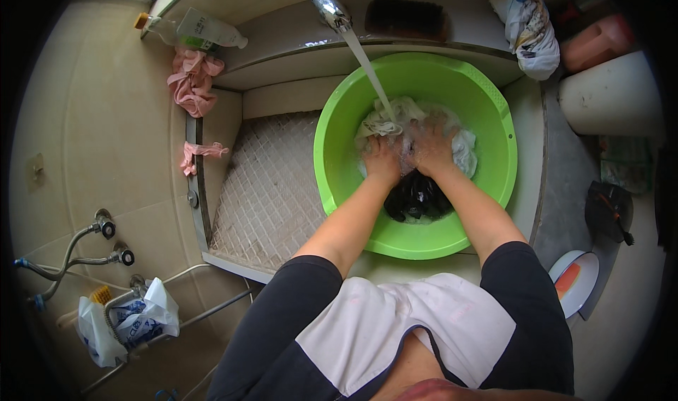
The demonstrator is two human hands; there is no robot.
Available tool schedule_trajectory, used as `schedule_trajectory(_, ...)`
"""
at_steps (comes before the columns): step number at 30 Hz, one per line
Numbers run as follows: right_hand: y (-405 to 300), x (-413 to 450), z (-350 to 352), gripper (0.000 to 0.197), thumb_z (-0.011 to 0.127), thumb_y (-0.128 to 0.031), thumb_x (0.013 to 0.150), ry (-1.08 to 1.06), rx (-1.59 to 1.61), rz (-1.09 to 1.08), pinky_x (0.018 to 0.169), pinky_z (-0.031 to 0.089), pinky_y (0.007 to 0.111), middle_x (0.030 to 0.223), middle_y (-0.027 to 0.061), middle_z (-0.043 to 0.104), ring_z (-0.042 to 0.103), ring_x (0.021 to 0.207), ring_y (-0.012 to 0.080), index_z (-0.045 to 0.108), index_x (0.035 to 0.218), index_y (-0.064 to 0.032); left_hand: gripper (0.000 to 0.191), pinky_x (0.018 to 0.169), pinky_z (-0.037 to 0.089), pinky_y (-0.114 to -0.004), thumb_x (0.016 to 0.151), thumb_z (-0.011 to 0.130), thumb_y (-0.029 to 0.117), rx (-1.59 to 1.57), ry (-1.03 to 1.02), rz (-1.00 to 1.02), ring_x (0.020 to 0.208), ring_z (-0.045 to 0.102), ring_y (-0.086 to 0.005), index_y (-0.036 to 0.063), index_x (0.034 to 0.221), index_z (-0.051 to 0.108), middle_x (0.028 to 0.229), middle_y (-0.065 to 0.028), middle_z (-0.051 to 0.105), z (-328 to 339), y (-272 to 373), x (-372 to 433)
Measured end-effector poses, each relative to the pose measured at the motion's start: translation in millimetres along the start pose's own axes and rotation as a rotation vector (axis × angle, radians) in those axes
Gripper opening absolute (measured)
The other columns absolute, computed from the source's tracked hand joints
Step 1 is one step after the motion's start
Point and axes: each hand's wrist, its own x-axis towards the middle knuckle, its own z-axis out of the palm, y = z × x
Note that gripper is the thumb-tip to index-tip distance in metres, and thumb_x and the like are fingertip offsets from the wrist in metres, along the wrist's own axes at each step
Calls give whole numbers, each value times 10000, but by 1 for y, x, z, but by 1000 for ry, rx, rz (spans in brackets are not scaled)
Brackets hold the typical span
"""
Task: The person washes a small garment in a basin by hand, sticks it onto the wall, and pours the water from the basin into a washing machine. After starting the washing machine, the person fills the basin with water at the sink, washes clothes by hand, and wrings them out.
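A bright green plastic basin (349,109) stands in the sink, and water from a chrome faucet (333,14) runs into it. Wet white cloth (382,121) lies at the back of the wash in foamy water, with another white piece (464,152) at the right. Black cloth (417,197) is bunched nearest me. My left hand (382,160) presses down on the wet cloth, fingers partly under water. Beside it, my right hand (431,141) rests spread on the cloth under the stream. Whether either hand grips any fabric is hidden by foam and water.
Left of the basin is the sink's ribbed washboard surface (270,189). Pink cloths (195,83) hang on the left edge near bottles (209,27). Behind lies a dark scrub brush (407,18). At right are a bundled white cloth (529,35), a white container (609,96) and a bowl (590,279) holding soap.
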Motion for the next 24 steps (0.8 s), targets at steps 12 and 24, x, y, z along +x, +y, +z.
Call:
schedule_trajectory(12, -2, 3, -1, 752, 607, -457, 682, -25, 13, 33, 907, 189, 662, 1359, 191, 240, 146, 1256, 436, 315, 1310, -165, 653, 928, 236, -601, 779, 474, 481, -8, -55, 8, 1242, 167, -447, 210, 1337, 271, 1373, -190, 206, 1, -1, 5)
schedule_trajectory(24, -2, 0, -7, 769, 577, -488, 710, -102, -1, 11, 931, 107, 675, 1394, 189, 185, 55, 1277, 441, 292, 1338, -150, 581, 887, 248, -629, 796, 478, 340, 12, -133, -46, 1249, 181, -398, 219, 1329, 282, 1354, -171, 248, -6, 4, 7)
